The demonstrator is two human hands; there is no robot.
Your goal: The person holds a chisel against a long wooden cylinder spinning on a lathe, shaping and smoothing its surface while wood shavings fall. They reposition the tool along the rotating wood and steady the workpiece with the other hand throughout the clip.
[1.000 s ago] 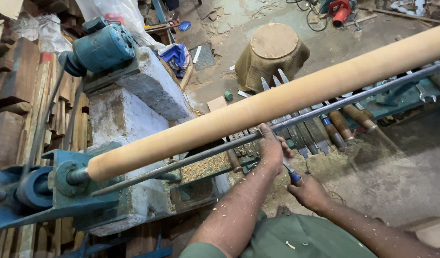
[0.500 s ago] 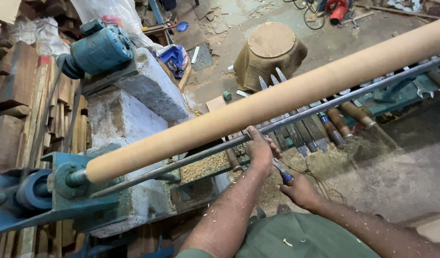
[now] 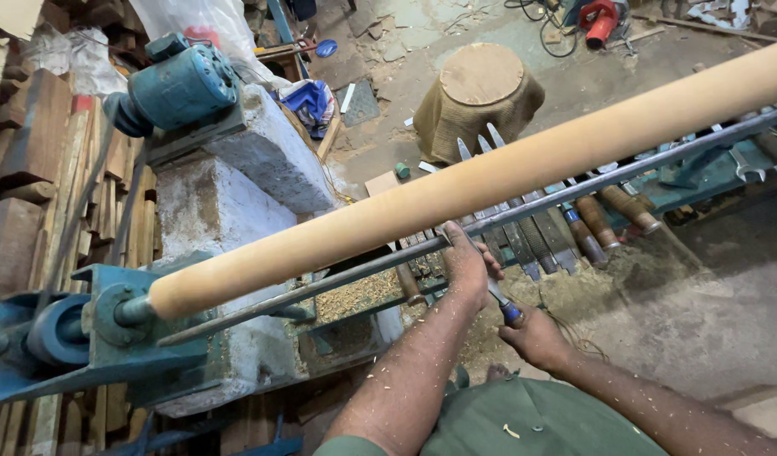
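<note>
Above the left hand (image 3: 469, 268) runs one long, smooth, pale wooden cylinder (image 3: 490, 181); both hands, right hand (image 3: 536, 338) included, grip one blue-handled chisel (image 3: 500, 301).

The chisel (image 3: 500, 301) shows only a short stretch of blade and a blue ferrule – its tip is hidden under the fingers (image 3: 488, 257) of the left hand (image 3: 469, 268), its handle buried in the right hand (image 3: 536, 338). The right hand's fingers curl out of sight beneath the palm. The wooden cylinder (image 3: 456, 190) runs off the frame's right edge, far from the fingers – its far mounting unseen. Both forearms are cut off at the bottom edge.
</note>
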